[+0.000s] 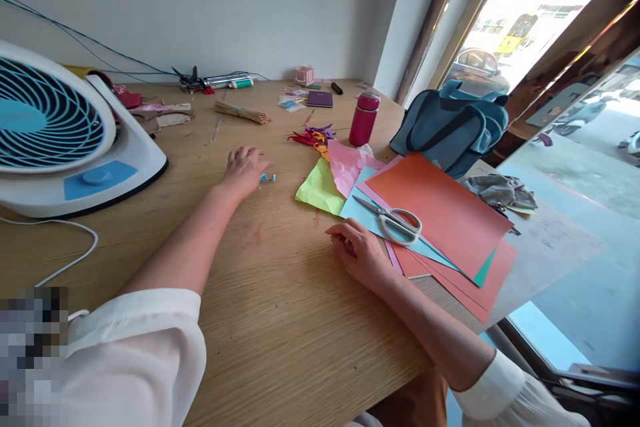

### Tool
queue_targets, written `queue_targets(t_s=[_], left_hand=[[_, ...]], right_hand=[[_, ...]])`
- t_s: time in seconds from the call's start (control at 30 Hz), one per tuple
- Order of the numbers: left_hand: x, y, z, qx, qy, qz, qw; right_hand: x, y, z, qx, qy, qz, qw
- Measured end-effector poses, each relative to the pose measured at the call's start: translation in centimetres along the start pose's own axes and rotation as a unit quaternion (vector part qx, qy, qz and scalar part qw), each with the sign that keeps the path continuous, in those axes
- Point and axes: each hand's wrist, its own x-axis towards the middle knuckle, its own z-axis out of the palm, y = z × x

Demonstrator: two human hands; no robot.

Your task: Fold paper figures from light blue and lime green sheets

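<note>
My left hand is palm down over the wooden table, fingers stretched and a little apart. Right beside its fingertips lies a small light-blue piece, too small to name. Resting on the table, my right hand has its fingers loosely curled, and no object shows in them. Close by are scissors with white handles, lying on a stack of coloured paper. An orange sheet tops that stack, with light-blue paper under the blades. Crumpled yellow-green paper and pink paper lie farther left.
A white and blue fan stands at the left, its white cord trailing over the table. Farther back are a bundle of thin sticks, colourful scraps, a purple notebook and a red bottle. A blue-grey bag stands right.
</note>
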Motion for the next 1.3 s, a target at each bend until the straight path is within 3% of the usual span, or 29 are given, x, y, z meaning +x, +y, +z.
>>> queue_targets(t_s=[0.13,0.2,0.3,0.4,0.57,0.7,0.83,0.93,1.0,1.07,1.13,1.23,1.3], left_hand=[[1.1,6.1,-1.0,-0.082,0.042,0.041,0.995],[0.9,9.5,-1.1,-0.159,0.006,0.053,0.986],[-0.1,13.3,-0.6,-0.237,-0.068,0.034,0.968],[-0.9,15.7,0.3,-0.266,-0.109,-0.012,0.958],[-0.2,17.9,1.0,-0.325,-0.154,-0.072,0.93],[0.7,18.6,-0.1,-0.407,-0.155,-0.098,0.895],[1.8,18.2,-3.0,-0.506,-0.138,-0.127,0.842],[2.7,16.8,-5.6,-0.556,-0.113,-0.152,0.809],[3.0,15.3,-7.1,-0.574,-0.089,-0.173,0.795],[3.0,13.6,-7.9,-0.623,-0.024,-0.206,0.754],[2.8,12.3,-8.1,-0.662,0.005,-0.216,0.718],[2.2,11.3,-7.4,-0.678,-0.026,-0.228,0.699],[1.6,11.3,-6.5,-0.7,-0.02,-0.253,0.668]], right_hand=[[-0.3,0.5,-1.3,-0.059,0.022,-0.015,0.998],[-0.5,1.5,-2.7,-0.134,0.034,-0.017,0.99],[-1.0,3.6,-5.3,-0.261,0.062,0.071,0.961],[-1.4,5.5,-7.4,-0.332,0.012,0.184,0.925],[-1.4,7.0,-8.8,-0.271,-0.025,0.185,0.944],[-1.3,7.5,-9.2,-0.237,-0.007,0.195,0.952],[-1.8,8.2,-9.6,-0.18,0.061,0.223,0.956],[-2.2,8.8,-9.5,-0.156,0.135,0.226,0.952],[-2.4,9.3,-9.2,-0.169,0.153,0.222,0.948],[-2.6,9.9,-9.0,-0.187,0.159,0.224,0.943],[-2.7,10.3,-8.9,-0.207,0.162,0.229,0.937],[-2.8,10.7,-9.0,-0.235,0.158,0.238,0.929],[-2.8,10.6,-9.2,-0.25,0.153,0.241,0.925]])
